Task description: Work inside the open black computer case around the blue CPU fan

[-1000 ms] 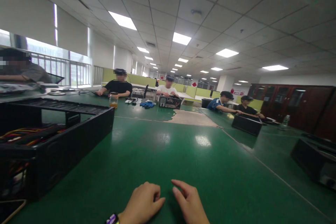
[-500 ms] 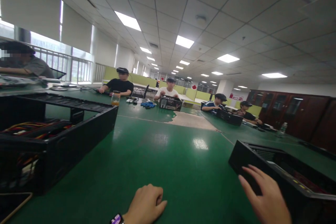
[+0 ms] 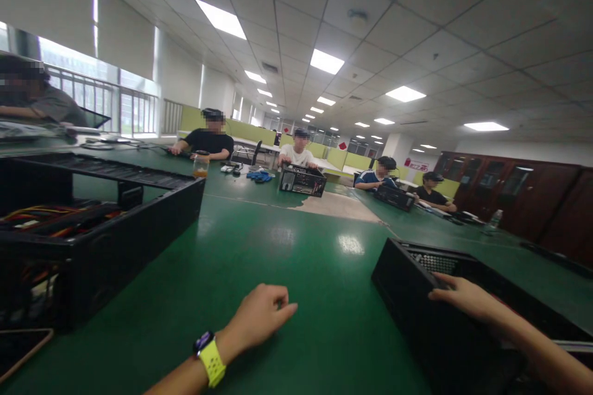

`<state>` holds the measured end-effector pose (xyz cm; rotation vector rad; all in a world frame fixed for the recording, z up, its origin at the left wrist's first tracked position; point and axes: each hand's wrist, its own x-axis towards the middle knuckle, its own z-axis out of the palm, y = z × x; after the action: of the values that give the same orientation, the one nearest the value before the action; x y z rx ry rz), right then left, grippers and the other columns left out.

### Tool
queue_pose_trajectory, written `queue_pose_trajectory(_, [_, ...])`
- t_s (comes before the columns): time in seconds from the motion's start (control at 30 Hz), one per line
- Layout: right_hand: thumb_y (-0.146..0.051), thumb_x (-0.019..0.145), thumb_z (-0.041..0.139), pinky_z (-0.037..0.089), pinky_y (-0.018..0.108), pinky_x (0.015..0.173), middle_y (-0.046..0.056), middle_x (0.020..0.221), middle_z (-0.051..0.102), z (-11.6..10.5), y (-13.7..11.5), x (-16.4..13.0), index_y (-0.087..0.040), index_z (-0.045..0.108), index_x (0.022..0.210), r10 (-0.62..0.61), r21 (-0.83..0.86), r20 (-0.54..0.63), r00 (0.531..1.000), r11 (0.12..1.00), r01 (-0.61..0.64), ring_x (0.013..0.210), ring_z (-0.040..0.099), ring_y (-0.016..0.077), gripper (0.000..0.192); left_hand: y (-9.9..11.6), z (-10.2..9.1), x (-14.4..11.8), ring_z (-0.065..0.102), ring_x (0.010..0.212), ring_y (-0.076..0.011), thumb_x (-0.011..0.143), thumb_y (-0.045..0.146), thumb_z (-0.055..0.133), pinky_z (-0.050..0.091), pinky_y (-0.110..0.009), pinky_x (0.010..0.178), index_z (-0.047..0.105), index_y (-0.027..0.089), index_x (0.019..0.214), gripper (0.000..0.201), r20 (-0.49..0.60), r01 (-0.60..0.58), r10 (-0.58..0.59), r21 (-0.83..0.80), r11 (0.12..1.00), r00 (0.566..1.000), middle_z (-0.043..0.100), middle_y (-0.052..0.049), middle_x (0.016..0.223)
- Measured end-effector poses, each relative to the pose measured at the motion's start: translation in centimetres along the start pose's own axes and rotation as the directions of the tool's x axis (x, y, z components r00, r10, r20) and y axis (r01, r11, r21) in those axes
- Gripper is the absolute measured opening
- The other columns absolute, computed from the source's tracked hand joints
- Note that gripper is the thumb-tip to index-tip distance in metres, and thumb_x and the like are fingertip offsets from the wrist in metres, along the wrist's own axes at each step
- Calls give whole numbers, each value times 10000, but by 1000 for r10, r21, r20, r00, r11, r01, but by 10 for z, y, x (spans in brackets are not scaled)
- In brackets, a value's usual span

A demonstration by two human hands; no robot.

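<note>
Your left hand (image 3: 257, 318) hovers low over the green table (image 3: 287, 271) with its fingers loosely curled and holding nothing; a watch with a yellow strap (image 3: 210, 358) sits on that wrist. Your right hand (image 3: 463, 297) lies on the top edge of the open black computer case (image 3: 417, 302) on your right, fingers hooked over the rim and gripping it. That case sits on the table at an angle, its near corner pointing toward the middle of the table, and a perforated panel shows inside it just beyond your fingers.

To your left stands a second, larger black case (image 3: 106, 241), open on top, with red and yellow wires (image 3: 41, 219) bundled inside. A phone (image 3: 18, 352) lies flat just in front of it at the table's near edge.

Farther up the table are a glass jar with amber liquid (image 3: 201, 165), a pair of blue gloves (image 3: 259, 176), and a worn pale patch (image 3: 338, 207) in the green surface. Beyond these, several other people sit along the tables, two of them with their hands on black cases (image 3: 301, 181) of their own. Another person sits at far left by the windows, and dark wooden cabinets (image 3: 519, 197) line the right wall.
</note>
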<state>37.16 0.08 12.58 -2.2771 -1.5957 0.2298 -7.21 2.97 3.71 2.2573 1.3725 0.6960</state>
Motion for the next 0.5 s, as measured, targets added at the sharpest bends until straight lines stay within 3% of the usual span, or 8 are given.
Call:
queue_pose_trajectory(0.07, [-559,587,665,507,331,752,104,1084,682,3,-42,-33,-218,639,1176,-31,96,99,995,995,21,981,635,287,682,22,-24,21,452,574,-108,835,468,474,278,-236,529,576,167,665,361,-55,-87,86,-14,996,995,527,23,595])
queue_pose_trajectory(0.13, [-617,658,610,509,307,692,110,1198,629,7,-91,-62,-222,574,1256,-116,257,255,960,965,48,997,626,266,717,56,-48,46,456,573,-110,837,468,478,292,-239,535,592,159,680,365,-127,-194,191,-13,981,973,533,16,597])
queue_pose_trajectory(0.2, [-646,737,536,512,300,638,102,1188,633,13,-138,-75,-256,464,1343,-222,467,431,875,884,-6,910,652,230,725,95,-66,72,480,590,-118,845,450,471,319,-248,554,615,149,712,359,-195,-297,294,11,955,936,557,1,615])
queue_pose_trajectory(0.27, [-584,812,484,518,305,656,99,1126,657,25,-177,-67,-216,498,1297,-394,559,491,777,826,65,836,661,199,609,132,-73,94,531,652,-146,840,427,474,360,-272,599,638,144,747,340,-238,-339,353,99,936,905,604,-31,675])
queue_pose_trajectory(0.33, [-476,852,467,512,297,704,95,1073,672,43,-202,-43,-167,592,1165,-521,430,385,762,832,351,844,648,186,458,157,-70,109,583,765,-201,832,398,471,400,-315,659,660,153,800,311,-208,-323,369,225,919,906,651,-72,788])
queue_pose_trajectory(0.4, [-386,801,559,495,283,755,78,1024,686,65,-212,-17,-163,658,1037,-610,208,294,736,792,574,894,625,194,340,164,-59,118,604,873,-267,827,356,459,427,-372,711,672,155,863,295,-124,-291,344,320,902,931,666,-119,898])
queue_pose_trajectory(0.5, [-296,646,710,483,255,738,12,880,709,98,-206,8,-217,714,870,-649,90,387,655,733,674,837,624,185,237,140,-36,124,604,948,-341,797,293,506,443,-446,766,677,118,891,263,20,-263,275,359,895,961,658,-191,956])
